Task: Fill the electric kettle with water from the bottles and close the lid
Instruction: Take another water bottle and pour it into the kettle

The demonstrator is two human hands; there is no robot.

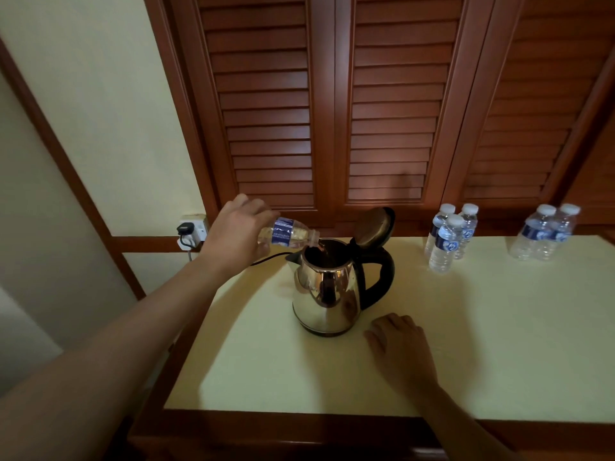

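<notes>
A steel electric kettle with a black handle stands on the pale table, its lid hinged up and open. My left hand grips a small water bottle with a blue label, tipped sideways with its uncapped mouth over the kettle's opening. Water runs into the kettle. My right hand lies flat on the table just right of the kettle's base, holding nothing.
Three capped bottles stand at the back of the table, two more bottles farther right. A wall socket with a plug sits left of the table, its black cord running toward the kettle. Louvred wooden doors rise behind.
</notes>
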